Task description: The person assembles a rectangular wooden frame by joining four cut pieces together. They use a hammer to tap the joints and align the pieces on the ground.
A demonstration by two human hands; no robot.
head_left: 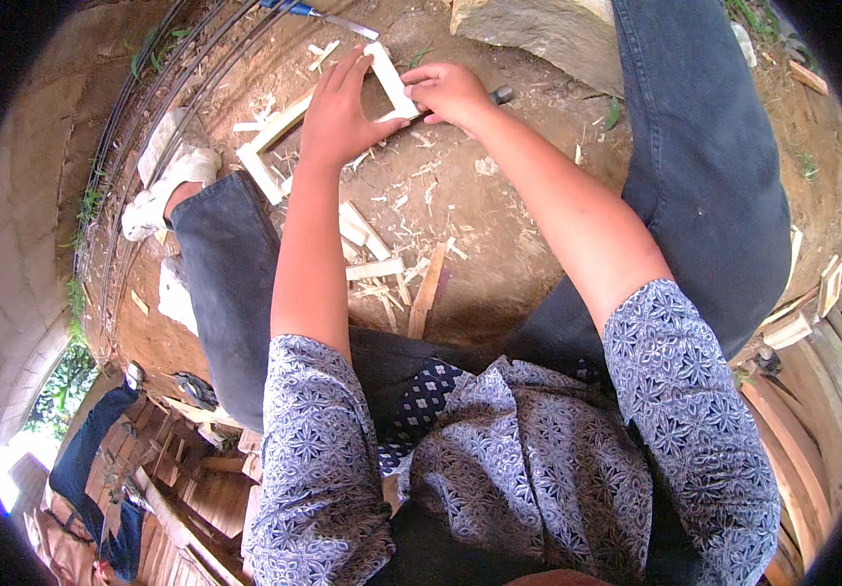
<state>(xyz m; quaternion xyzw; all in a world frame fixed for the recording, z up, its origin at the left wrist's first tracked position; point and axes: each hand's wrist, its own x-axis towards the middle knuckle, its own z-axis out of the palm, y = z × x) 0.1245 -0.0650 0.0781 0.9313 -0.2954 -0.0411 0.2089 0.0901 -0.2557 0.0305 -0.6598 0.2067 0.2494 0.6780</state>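
Observation:
A pale rectangular wooden frame (390, 76) sits tilted just above or on the dirt, between my outstretched arms. My left hand (333, 119) lies across it, fingers over the far long side and thumb stretched to the near right corner. At the frame's right end, my right hand (452, 96) is closed with thumb and fingertips against the short bar. Whether those fingertips also pinch something small cannot be seen. A dark, rounded tool end (502, 95) shows just beyond my right wrist; the rest of it is hidden.
A blue-handled chisel (294, 9) lies past the frame. Wood offcuts (374, 269) and shavings litter the ground between my legs. A large stone (548, 39) stands far right, black rods (128, 127) run along the left. Another person's leg (84, 459) and stacked boards (182, 459) are lower left.

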